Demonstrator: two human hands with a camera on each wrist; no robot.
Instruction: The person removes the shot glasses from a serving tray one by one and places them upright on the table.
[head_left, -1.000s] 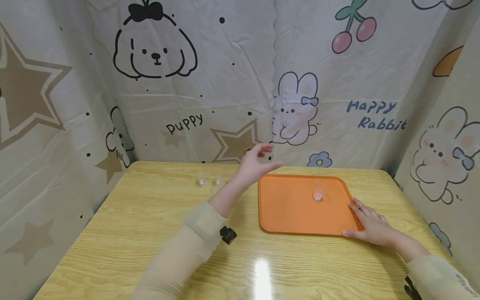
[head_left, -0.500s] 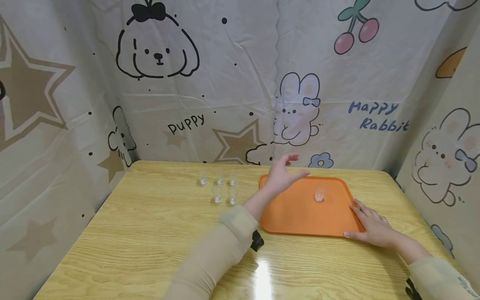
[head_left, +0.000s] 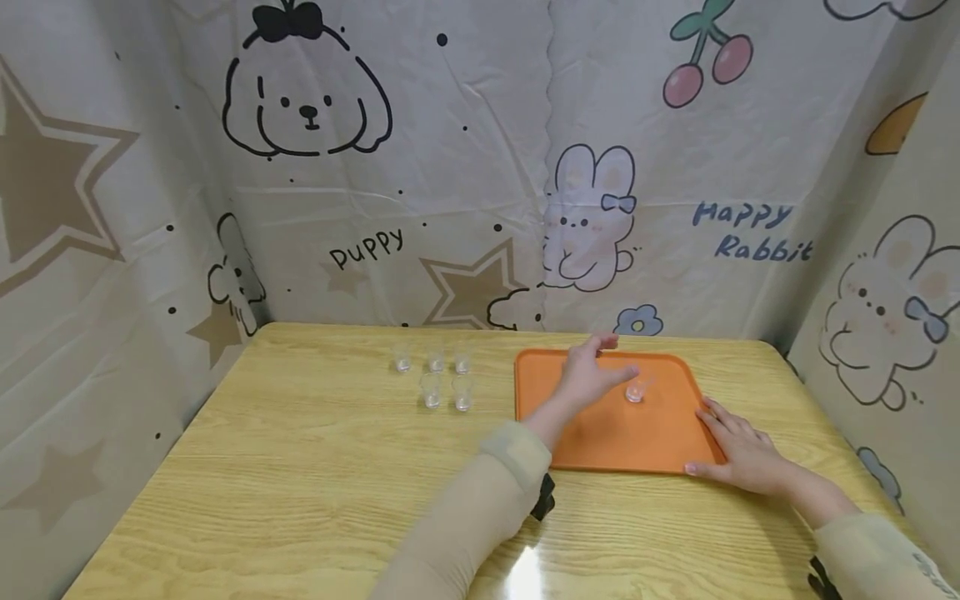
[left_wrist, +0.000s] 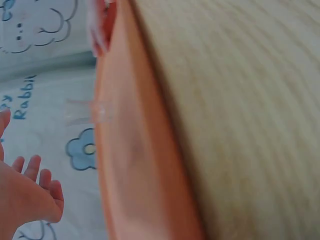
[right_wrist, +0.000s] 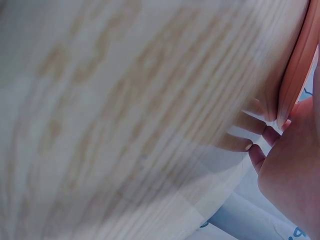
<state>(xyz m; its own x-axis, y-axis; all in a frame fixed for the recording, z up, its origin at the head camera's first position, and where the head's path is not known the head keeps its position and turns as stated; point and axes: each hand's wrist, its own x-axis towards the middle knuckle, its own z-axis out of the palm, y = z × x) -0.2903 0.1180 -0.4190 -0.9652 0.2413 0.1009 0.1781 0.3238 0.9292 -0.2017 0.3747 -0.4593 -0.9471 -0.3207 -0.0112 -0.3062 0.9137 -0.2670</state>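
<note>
My left hand [head_left: 588,379] is held over an orange tray [head_left: 611,442], thumb and fingers spread apart with nothing between them. Just right of its thumb, a small clear shot glass [head_left: 635,392] stands upright on the tray. In the left wrist view, that glass [left_wrist: 90,112] is beyond the tray's rim [left_wrist: 145,115], apart from my hand [left_wrist: 27,200]. My right hand [head_left: 750,454] rests on the tray's near right corner, thumb at the front edge and fingers along the side. The right wrist view shows its fingertips [right_wrist: 271,135] by the rim and the tabletop.
Several more clear shot glasses, among them a front one [head_left: 462,396], stand in two rows on the wooden table [head_left: 300,467], left of the tray. A patterned curtain [head_left: 465,167] rises behind the table and at both sides.
My left hand has moved right and a little nearer, from the tray's far left corner to above the tray near its glass. The right hand and tray have stayed put.
</note>
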